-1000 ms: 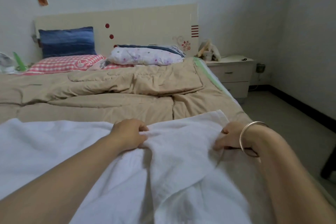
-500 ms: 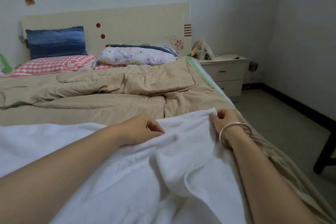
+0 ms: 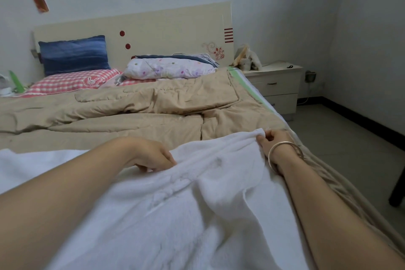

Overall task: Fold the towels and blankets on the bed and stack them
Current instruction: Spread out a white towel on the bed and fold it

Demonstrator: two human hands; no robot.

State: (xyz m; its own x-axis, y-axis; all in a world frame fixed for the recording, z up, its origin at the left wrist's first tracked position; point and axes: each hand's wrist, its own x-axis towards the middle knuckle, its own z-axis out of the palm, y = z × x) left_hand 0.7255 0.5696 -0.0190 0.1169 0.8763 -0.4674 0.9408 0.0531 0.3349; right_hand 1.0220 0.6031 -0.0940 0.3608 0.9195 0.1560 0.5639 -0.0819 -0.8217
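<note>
The white towel (image 3: 197,215) lies rumpled across the near end of the bed (image 3: 264,99), on top of a tan quilt (image 3: 131,120), and both hands are on its far edge. The right hand (image 3: 274,144) pinches the far right corner between thumb and fingertips, with the cloth bunched into a small peak just above the knuckles. A metal bangle (image 3: 285,154) sits on that wrist, right behind the grip. The left hand (image 3: 151,155) is further along the same edge, well to the left of the pinched corner. Its fingers are curled down and closed on the cloth. Between the two hands the towel rises in a soft ridge, and from there a deep fold runs back toward the person. To the left of the left hand the towel spreads out flatter over the quilt.

Beyond both grips the quilt stretches away in loose creases, with one flap folded back on itself. Past that, at the head of the bed, a red checked pillow (image 3: 70,82) lies flat with a blue pillow (image 3: 74,55) propped behind it. To their right is a flowered bundle of bedding (image 3: 171,69). All of it rests against a pale headboard (image 3: 164,30) with red dots. Off to the right of the pinching hand, the grey floor (image 3: 341,149) runs along the bedside. A bedside table (image 3: 278,85) stands in the far corner by the wall (image 3: 285,6).
</note>
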